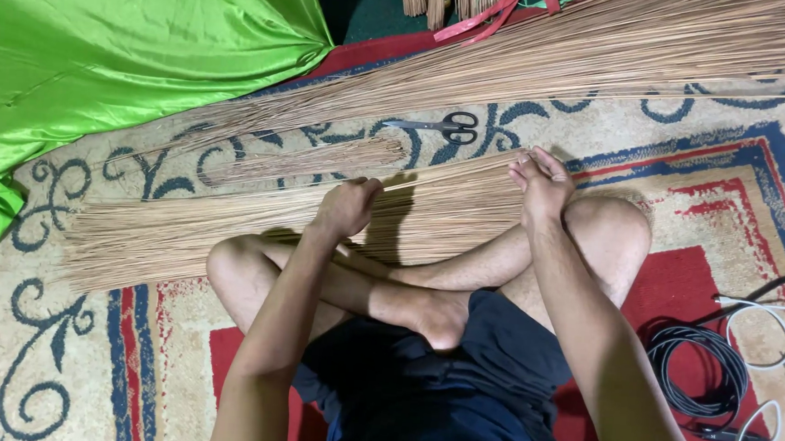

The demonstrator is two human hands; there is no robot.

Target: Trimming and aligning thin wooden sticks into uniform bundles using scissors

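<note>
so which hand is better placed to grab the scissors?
Right hand, probably. It rests at the near bundle of sticks, just below the scissors, whose black handles point toward it. The left hand presses the same bundle farther away from them.

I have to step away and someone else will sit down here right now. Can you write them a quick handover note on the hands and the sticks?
Left hand: fist closed on the near bundle of thin sticks, which lies across the carpet in front of the crossed legs.
Right hand: fingers closed at the same bundle's right part, pinching some sticks.
Scissors: just beyond the bundle, untouched.
Small loose pile: between the scissors and the bundle.
Large pile of sticks: farther back, beside the green cloth.
Done: sticks gathered into one near bundle.
Left: no tie shows on it; the other piles lie loose.
</note>
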